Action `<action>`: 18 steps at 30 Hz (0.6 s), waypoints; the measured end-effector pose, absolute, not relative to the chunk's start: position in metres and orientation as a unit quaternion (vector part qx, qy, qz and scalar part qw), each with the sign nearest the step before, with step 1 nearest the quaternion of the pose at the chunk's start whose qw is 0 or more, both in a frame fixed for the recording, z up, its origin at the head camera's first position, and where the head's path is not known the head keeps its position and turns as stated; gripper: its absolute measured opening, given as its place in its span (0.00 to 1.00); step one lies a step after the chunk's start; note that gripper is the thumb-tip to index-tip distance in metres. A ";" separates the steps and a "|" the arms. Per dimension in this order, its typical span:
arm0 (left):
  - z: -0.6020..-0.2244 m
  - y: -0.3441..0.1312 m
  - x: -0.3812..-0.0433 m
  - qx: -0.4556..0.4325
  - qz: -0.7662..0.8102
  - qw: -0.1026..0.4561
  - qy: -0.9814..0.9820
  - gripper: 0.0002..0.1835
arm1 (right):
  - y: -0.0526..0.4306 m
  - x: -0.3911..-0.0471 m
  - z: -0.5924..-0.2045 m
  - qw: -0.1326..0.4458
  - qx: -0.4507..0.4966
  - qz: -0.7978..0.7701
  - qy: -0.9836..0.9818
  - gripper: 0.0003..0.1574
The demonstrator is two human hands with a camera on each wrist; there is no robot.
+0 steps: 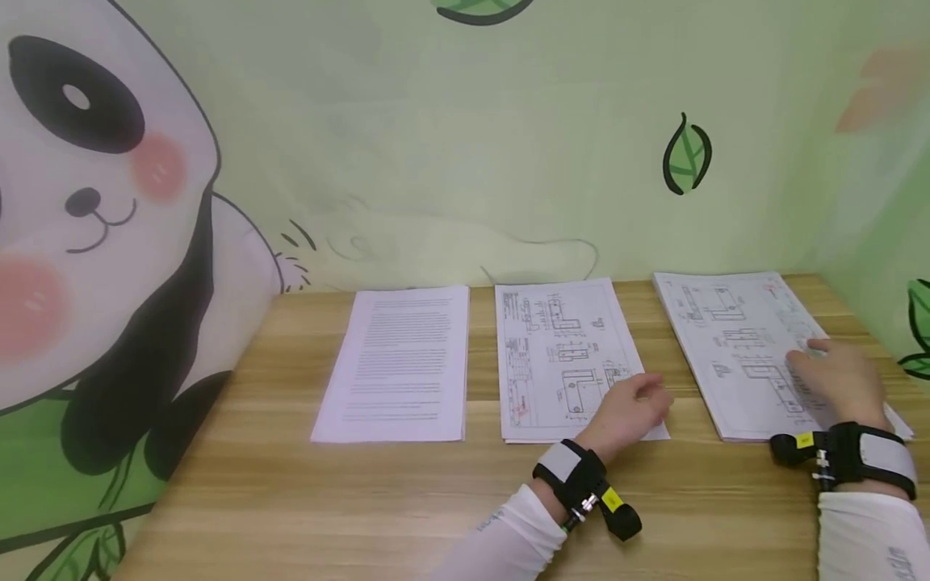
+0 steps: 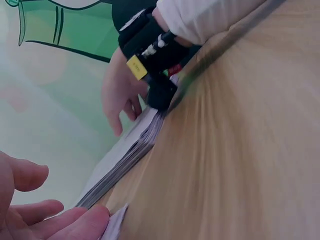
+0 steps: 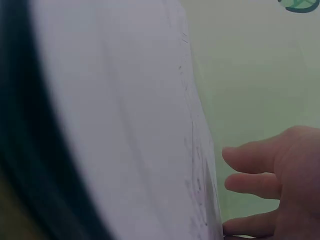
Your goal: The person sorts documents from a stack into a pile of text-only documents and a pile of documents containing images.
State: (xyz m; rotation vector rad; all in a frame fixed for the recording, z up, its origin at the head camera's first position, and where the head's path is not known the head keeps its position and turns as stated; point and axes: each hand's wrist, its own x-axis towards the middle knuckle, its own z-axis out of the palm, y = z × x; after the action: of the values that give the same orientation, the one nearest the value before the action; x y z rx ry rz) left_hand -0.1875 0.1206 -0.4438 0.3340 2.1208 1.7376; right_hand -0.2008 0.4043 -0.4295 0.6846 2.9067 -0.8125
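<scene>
In the head view my left hand [image 1: 628, 411] is over the lower right corner of the middle stack of printed technical drawings [image 1: 538, 363], fingers loosely bent. The left wrist view shows its thumb apart from its fingers, with a paper corner [image 2: 116, 225] beside the fingertips. My right hand [image 1: 843, 379] is over the right side of the right stack of drawings [image 1: 734, 355]. Seen from the right wrist, that hand [image 3: 295, 185] has its thumb and fingers spread, fingertips close to the paper's edge [image 3: 195, 150]. Neither hand grips a sheet.
A text-printed stack of paper [image 1: 407, 363] lies on the left of the wooden table [image 1: 327, 508]. Behind the table stands a green backdrop [image 1: 465, 161] with a panda drawing. Straps with small cameras [image 1: 574, 472] are around both wrists.
</scene>
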 end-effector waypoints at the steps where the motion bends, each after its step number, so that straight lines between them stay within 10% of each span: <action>1: -0.446 0.125 -0.186 0.116 0.626 0.199 0.745 0.23 | 0.404 -0.200 -0.430 0.018 0.220 -0.258 0.941 0.44; 18: -0.456 0.152 -0.182 0.100 0.692 0.261 0.666 0.26 | 0.394 -0.202 -0.429 -0.007 0.236 -0.248 0.939 0.36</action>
State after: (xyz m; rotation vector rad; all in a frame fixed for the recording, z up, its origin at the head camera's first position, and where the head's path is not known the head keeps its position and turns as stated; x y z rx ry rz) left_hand -0.1822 0.1524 -0.4561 0.2697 1.8022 1.8745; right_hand -0.2020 0.3943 -0.4290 0.7439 2.9639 -0.7839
